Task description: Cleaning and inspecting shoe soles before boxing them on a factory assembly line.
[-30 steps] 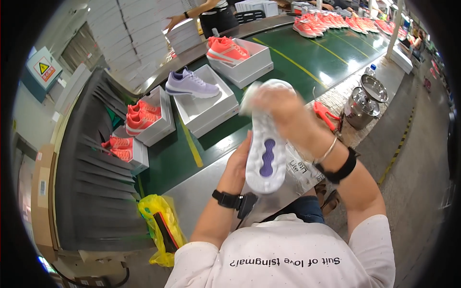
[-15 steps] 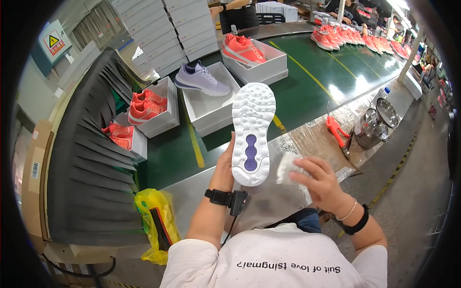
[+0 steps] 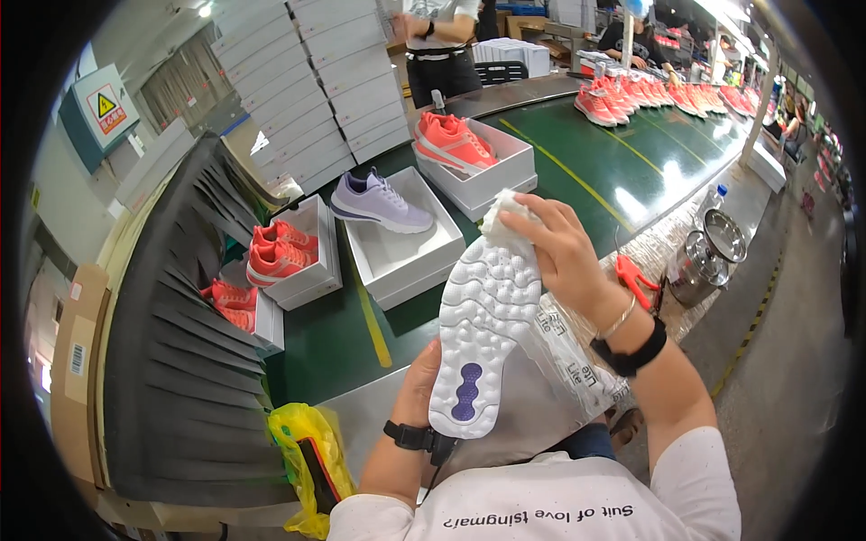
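Observation:
A sneaker with a white, bumpy outsole and a purple inset is held sole toward me; its upper is hidden. My left hand is closed on its left side near the heel, with most fingers behind the shoe. At the toe end, my right hand pinches a crumpled white cloth and presses it to the sole. Beyond them a lavender sneaker rests tilted on the left rim of an open white shoebox.
Coral sneakers fill another shoebox behind and boxes at left, on the green conveyor. Red-handled pliers and metal canisters lie right. A yellow bag hangs near left. A co-worker stands beyond.
My right hand has brought the cloth up and left onto the toe end of the sole. The held sneaker has come lower in view, its toe leaning further right.

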`<state>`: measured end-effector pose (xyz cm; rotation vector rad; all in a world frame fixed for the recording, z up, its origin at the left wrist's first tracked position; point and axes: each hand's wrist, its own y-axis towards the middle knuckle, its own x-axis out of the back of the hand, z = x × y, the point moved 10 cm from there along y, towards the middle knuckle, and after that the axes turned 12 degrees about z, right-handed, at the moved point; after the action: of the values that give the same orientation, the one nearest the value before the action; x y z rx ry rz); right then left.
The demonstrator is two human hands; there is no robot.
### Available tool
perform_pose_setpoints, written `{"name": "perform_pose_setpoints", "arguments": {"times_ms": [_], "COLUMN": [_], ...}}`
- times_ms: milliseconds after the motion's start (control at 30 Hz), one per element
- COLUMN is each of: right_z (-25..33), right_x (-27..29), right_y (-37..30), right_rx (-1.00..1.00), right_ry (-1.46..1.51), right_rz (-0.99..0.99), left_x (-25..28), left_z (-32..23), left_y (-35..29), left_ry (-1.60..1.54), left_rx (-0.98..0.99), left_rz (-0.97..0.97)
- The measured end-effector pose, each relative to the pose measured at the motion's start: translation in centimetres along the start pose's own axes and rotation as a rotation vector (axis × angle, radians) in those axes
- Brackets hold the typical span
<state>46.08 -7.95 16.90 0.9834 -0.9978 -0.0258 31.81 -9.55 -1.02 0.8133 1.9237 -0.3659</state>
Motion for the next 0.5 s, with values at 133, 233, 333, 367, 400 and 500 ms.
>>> {"name": "perform_pose_setpoints", "arguments": {"times_ms": [133,233,333,367,400,500], "right_z": [3.0,3.0,0.2,1.1,0.8,-0.3], "right_x": [0.0,-3.1,-7.0,-6.8,-7.8,-9.7], "right_y": [-2.1,-5.1,-9.5,-10.0,-10.6,-12.2], "right_rx": [-0.012,-0.010,-0.170,-0.144,-0.174,-0.254], "right_ry": [-0.029,0.010,0.157,0.150,0.185,0.222], "right_rz": [0.024,0.227,0.337,0.329,0.361,0.405], "left_x": [3.9,5.8,3.0,-0.1,-2.1,-5.0], "left_z": [-4.8,-12.6,-22.3,-25.8,-27.9,-27.9], "left_y": [-1.7,-2.8,-0.5,-1.1,-0.7,3.7], "left_ry": [0.244,0.661,1.139,1.552,1.961,2.598], "left_rx": [-0.030,-0.168,-0.415,-0.506,-0.565,-0.443], "left_rz": [0.004,-0.188,-0.256,-0.308,-0.371,-0.447]}}
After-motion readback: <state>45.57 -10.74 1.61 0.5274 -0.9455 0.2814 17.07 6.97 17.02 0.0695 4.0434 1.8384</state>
